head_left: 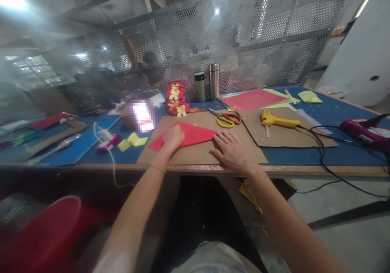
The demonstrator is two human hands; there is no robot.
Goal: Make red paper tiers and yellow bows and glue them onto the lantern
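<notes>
A red sheet of paper (196, 135), folded to a long pointed shape, lies on a flat piece of brown cardboard (195, 156) in front of me. My left hand (174, 137) is closed in a fist and presses down on the left part of the paper. Whether its curled fingers hold anything is hidden. Flat on the cardboard, with fingers spread, my right hand (229, 148) touches the paper's right tip. Scissors (226, 118) with red and yellow handles rest just beyond the paper.
A yellow glue gun (278, 120) lies on a second cardboard piece (292, 139), its black cord running right. Behind stand red ornaments with yellow bows (176, 98), a green flask (200, 87) and a steel flask (214, 82). Yellow scraps (133, 141) and a lit phone (142, 115) are left.
</notes>
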